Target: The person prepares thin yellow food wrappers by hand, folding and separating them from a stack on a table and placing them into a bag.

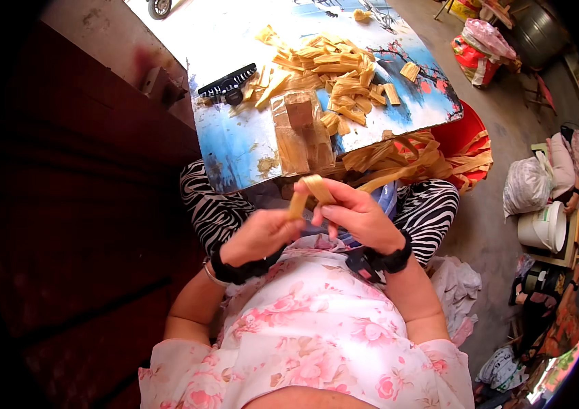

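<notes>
A flat tan strip of dried plant fibre (319, 188) is bent over into a loop between my hands, above my lap. My left hand (273, 232), slightly blurred, grips its lower left end. The fingers of my right hand (355, 208) pinch the other side of the loop. Just beyond them, a block wrapped in clear plastic and brown tape (304, 135) lies at the near edge of the table (241, 171). Behind the block is a loose pile of short folded strips (338, 66). A black claw hair clip (227, 84) lies left of the pile.
Long strips (422, 158) spill from a red basin (466, 122) under the table's right corner. A dark red panel (90, 204) stands at the left. Farther right are a white bucket (542, 227), stuffed bags (527, 186) and other people's arms (573, 199).
</notes>
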Demonstrator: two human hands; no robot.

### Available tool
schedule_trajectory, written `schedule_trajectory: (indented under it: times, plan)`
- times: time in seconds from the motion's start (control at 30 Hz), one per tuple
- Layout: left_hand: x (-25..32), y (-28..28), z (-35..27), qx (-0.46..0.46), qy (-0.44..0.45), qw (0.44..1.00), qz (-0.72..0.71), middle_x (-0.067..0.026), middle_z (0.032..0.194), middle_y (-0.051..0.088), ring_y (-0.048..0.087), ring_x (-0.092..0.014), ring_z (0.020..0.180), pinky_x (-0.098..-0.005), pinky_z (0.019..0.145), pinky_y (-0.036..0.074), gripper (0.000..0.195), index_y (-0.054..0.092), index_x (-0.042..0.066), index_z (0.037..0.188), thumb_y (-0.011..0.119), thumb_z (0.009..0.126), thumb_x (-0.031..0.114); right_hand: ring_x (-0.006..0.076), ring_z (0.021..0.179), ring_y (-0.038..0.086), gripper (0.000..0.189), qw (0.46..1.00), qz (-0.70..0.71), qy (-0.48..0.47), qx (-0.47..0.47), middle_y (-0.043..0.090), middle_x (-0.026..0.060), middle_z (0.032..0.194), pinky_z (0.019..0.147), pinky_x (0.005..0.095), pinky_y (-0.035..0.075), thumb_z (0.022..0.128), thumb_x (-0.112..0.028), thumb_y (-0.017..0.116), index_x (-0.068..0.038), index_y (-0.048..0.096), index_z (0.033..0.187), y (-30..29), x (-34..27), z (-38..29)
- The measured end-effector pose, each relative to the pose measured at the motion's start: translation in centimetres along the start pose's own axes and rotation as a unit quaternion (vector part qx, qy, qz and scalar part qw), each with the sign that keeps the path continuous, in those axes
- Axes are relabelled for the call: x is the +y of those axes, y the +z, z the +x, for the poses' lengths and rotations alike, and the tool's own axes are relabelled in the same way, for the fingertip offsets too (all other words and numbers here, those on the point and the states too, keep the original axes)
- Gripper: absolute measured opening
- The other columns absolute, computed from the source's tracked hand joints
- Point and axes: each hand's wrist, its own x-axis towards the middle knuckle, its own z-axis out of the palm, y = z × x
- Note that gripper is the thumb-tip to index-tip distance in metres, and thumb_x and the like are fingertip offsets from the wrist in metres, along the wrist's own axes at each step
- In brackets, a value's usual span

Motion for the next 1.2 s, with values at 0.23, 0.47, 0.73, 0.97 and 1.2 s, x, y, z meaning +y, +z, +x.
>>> schedule_trajectory:
  times: [0.23,0.47,0.73,0.97,1.2]
  plan:
    - [2.3,0.3,0.5,-0.087,-0.105,0.943,-0.305,-0.0011,0.072,0.057,0.049,-0.005,0.06,-0.0193,0.053,0.04,0.024,0.058,0.0,0.09,0.047,0.093,0.021,0.0059,0.072,0.054,0.021,0.976,-0.208,-0.054,0.045,0.061,0.0016,0.086,0.058,0.019,0.042,0.088,-0.008,0.051,-0.005,0.053,0.109,-1.1,4.9,1.3]
    - [0.9,2.8,1.7,-0.064,-0.097,0.927,-0.357,-0.0015,0.096,0.055,0.052,-0.005,0.076,-0.017,0.062,0.044,0.016,0.053,0.001,0.101,0.052,0.086,0.007,0.0026,0.06,0.05,0.015,0.995,-0.015,0.016,0.1,0.059,0.0006,0.077,0.045,0.0139,0.038,0.091,-0.019,0.052,-0.007,0.056,0.099,-1.7,4.4,1.0]
    - [1.7,2.5,2.9,0.089,0.272,0.957,0.054,-0.0161,0.101,0.053,0.058,-0.029,0.078,-0.0308,0.067,0.049,0.015,0.048,-0.002,0.086,0.052,0.071,-0.003,0.0088,0.066,0.057,0.022,0.988,0.082,0.084,0.104,0.06,0.0049,0.084,0.045,0.017,0.042,0.085,-0.016,0.06,-0.001,0.053,0.101,-2.5,4.8,1.2]
    - [1.2,3.4,2.9,0.136,0.189,0.968,0.091,-0.0143,0.081,0.052,0.056,-0.031,0.068,-0.032,0.059,0.047,0.017,0.05,-0.001,0.088,0.059,0.074,-0.001,0.0078,0.079,0.055,0.016,0.948,-0.246,-0.074,0.186,0.057,0.0021,0.093,0.061,0.0209,0.046,0.083,-0.009,0.059,-0.001,0.057,0.096,-1.1,6.8,1.5]
    - [0.8,3.3,3.3,0.178,0.155,0.97,0.058,-0.0134,0.082,0.053,0.056,-0.029,0.068,-0.0316,0.059,0.048,0.02,0.05,0.001,0.092,0.06,0.075,0.0,0.0077,0.092,0.054,0.019,0.993,0.068,0.046,0.088,0.048,0.0005,0.121,0.072,0.0216,0.048,0.086,-0.006,0.055,0.0,0.062,0.102,-2.3,5.3,1.0]
